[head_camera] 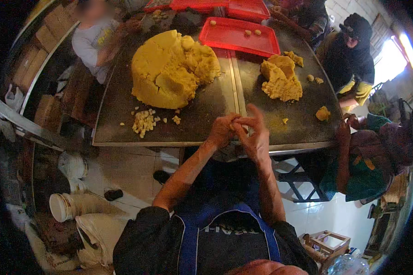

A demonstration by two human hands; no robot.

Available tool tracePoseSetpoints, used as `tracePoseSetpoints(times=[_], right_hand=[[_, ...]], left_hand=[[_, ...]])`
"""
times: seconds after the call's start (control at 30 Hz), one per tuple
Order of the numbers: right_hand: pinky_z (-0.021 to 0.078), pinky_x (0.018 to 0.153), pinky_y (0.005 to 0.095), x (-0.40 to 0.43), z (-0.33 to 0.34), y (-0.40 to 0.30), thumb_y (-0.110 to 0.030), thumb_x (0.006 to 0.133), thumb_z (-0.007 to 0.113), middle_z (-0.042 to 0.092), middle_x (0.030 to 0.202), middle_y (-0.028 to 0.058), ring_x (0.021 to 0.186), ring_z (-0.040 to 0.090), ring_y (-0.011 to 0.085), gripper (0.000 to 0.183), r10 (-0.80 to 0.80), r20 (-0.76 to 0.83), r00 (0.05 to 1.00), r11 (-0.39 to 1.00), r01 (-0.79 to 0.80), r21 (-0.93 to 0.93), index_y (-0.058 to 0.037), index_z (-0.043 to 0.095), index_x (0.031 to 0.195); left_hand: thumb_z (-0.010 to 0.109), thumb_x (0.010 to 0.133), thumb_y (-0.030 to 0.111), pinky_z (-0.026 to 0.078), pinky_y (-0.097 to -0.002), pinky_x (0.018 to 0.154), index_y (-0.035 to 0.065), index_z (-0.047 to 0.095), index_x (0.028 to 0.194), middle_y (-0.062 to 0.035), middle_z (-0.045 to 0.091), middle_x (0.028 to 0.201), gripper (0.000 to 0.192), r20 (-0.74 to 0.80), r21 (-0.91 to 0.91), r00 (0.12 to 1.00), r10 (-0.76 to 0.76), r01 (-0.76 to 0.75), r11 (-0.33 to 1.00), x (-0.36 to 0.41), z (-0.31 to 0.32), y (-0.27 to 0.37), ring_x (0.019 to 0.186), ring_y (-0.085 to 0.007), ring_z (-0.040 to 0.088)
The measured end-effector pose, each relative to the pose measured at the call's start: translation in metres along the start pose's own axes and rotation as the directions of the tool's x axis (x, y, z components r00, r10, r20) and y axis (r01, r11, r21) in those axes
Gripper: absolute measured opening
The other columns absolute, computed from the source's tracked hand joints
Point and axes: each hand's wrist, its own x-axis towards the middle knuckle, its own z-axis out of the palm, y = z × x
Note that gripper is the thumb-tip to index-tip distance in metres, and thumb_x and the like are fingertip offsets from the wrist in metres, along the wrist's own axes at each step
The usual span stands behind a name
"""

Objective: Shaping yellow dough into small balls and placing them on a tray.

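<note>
My left hand [223, 129] and my right hand [254, 134] meet above the table's near edge, their fingertips closed around a small piece of yellow dough, mostly hidden by the fingers. Beyond them to the left rises a large mound of yellow dough [161, 72]. A heap of small pale pieces [144, 123] lies in front of that mound. On the right half of the table sits a smaller lump of dough [282, 79], with small bits around it. A red plastic tray [239, 36] holds a few small dough balls [257, 32] at the back.
A metal strip [237, 86] runs across the dark tabletop [192, 134]. More red trays [249, 9] stand at the far side. Several people are around the table, one in a green shirt [351, 178] close on the right. Buckets [59, 207] and a sack [99, 237] are on the left floor.
</note>
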Motion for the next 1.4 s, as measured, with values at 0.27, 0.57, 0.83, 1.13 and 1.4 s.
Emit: tracePoseSetpoints(times=[0.27,0.57,0.83,1.13,1.4], right_hand=[[0.0552,0.088,0.043,-0.008,0.003,0.03,-0.006,0.088,0.074,0.074,0.105,0.0139,0.099,0.072,0.033,0.064,-0.256,0.072,0.964,0.872,0.262,-0.412,-0.0082,0.043,0.145],[0.0565,0.087,0.0449,0.0,0.009,0.025,0.003,0.087,0.065,0.073,0.11,0.0163,0.101,0.071,0.0351,0.066,0.224,0.148,0.963,0.975,-0.22,-0.045,-0.0086,0.04,0.147],[0.0585,0.079,0.0407,-0.005,0.009,0.032,0.003,0.09,0.064,0.072,0.1,0.0156,0.094,0.072,0.0318,0.057,-0.053,0.045,0.998,0.939,0.065,-0.337,-0.0057,0.045,0.143],[0.0579,0.078,0.0408,0.009,0.006,0.026,0.003,0.092,0.063,0.073,0.108,0.0153,0.093,0.072,0.0334,0.048,0.063,0.105,0.992,0.993,-0.052,-0.102,-0.0044,0.051,0.137],[0.0542,0.088,0.0429,-0.008,0.017,0.036,0.011,0.077,0.056,0.071,0.113,0.0177,0.105,0.067,0.0358,0.06,-0.223,0.014,0.975,0.898,0.211,-0.386,-0.0034,0.055,0.136]], left_hand=[[0.081,0.08,0.035,0.057,-0.0404,0.075,0.0022,0.065,0.105,-0.0183,0.071,0.095,0.044,0.076,-0.172,0.964,-0.256,0.265,0.949,0.009,-0.012,0.02,0.087,-0.031,0.073],[0.068,0.088,0.055,0.054,-0.0401,0.071,0.0038,0.067,0.091,-0.0168,0.069,0.083,0.051,-0.145,-0.351,0.979,-0.145,0.086,0.932,0.013,-0.005,0.014,0.078,-0.0298,0.071],[0.068,0.086,0.032,0.053,-0.0433,0.07,0.0035,0.065,0.086,-0.0201,0.068,0.083,0.029,-0.029,-0.261,0.977,-0.209,0.195,0.946,0.01,-0.011,0.025,0.077,-0.0379,0.068],[0.074,0.085,0.023,0.055,-0.0393,0.067,0.0026,0.066,0.095,-0.0185,0.07,0.088,0.024,-0.18,-0.338,0.969,-0.169,0.1,0.936,0.01,-0.004,0.023,0.079,-0.0301,0.071],[0.065,0.094,0.03,0.054,-0.0401,0.066,0.0007,0.066,0.089,-0.0215,0.068,0.087,0.03,-0.144,-0.059,0.986,-0.082,0.074,0.996,0.01,-0.006,0.018,0.076,-0.0337,0.07]])
